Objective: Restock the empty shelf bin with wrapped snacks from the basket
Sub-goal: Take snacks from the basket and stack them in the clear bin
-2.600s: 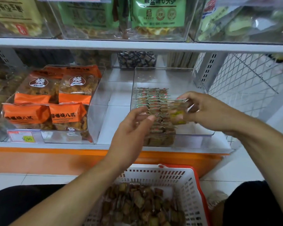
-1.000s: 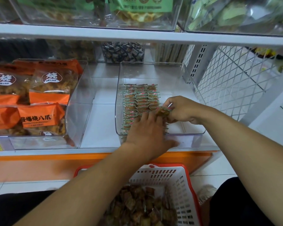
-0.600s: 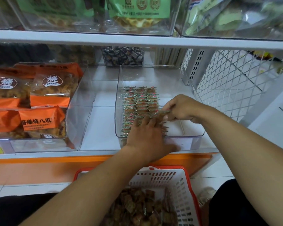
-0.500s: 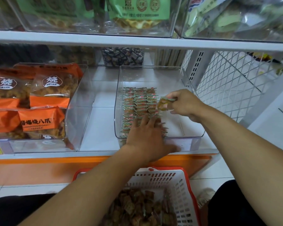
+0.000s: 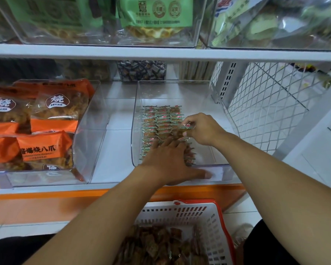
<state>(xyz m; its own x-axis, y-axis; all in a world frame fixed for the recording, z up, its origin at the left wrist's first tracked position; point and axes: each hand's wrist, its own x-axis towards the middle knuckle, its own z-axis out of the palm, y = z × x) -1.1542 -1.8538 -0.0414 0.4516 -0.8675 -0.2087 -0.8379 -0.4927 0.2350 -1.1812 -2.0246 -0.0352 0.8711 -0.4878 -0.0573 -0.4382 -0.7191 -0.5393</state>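
Rows of wrapped snacks (image 5: 157, 121) lie along the left side of the clear shelf bin (image 5: 203, 92), where the left hand (image 5: 168, 161) presses flat, fingers straight, on the nearer ones while the right hand (image 5: 203, 129) pinches 1 snack (image 5: 186, 128) just above them, the basket (image 5: 204, 217) below holding more.

Front snack rows (image 5: 188, 156) under left hand (image 5: 168, 161)

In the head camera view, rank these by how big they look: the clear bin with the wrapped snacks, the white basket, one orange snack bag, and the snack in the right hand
1. clear bin
2. white basket, cut off by the frame and nearer the camera, so its place against the bin is unsure
3. orange snack bag
4. wrapped snack pinched by the right hand
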